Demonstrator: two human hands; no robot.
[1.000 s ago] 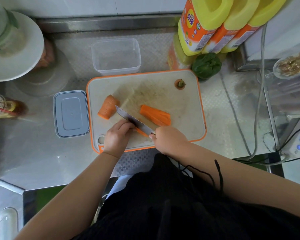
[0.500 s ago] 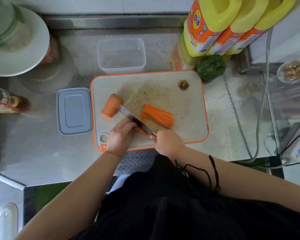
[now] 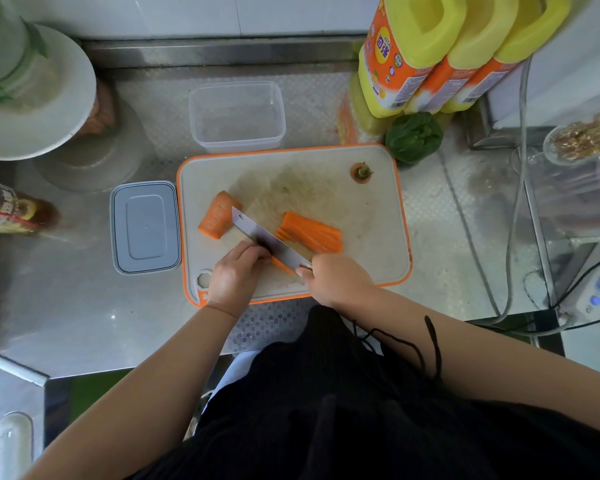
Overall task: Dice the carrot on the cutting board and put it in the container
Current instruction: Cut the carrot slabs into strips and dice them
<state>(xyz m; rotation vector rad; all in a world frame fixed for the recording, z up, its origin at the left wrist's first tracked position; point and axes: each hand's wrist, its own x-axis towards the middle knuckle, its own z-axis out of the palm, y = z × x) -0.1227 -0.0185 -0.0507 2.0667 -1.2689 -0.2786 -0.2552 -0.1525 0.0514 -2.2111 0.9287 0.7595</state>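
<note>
Lying under the knife (image 3: 269, 241) near the front edge of the orange-rimmed cutting board (image 3: 371, 244): a thin carrot piece (image 3: 280, 265), pinned by the curled fingers of the left hand (image 3: 234, 273), with the right hand (image 3: 336, 280) wrapped around the knife handle and the blade angled across the board. Resting just beyond the blade: a stack of carrot slices (image 3: 310, 232) to the right, a carrot chunk (image 3: 219, 220) to the left, the cut carrot top (image 3: 361, 172) near the far right corner. Standing on the steel bench (image 3: 84, 306): the clear container (image 3: 237, 116) just behind the board, a grey lid (image 3: 145, 227) beside its left edge, a green pepper (image 3: 413, 136) and yellow bottles (image 3: 430, 53) at back right.
</note>
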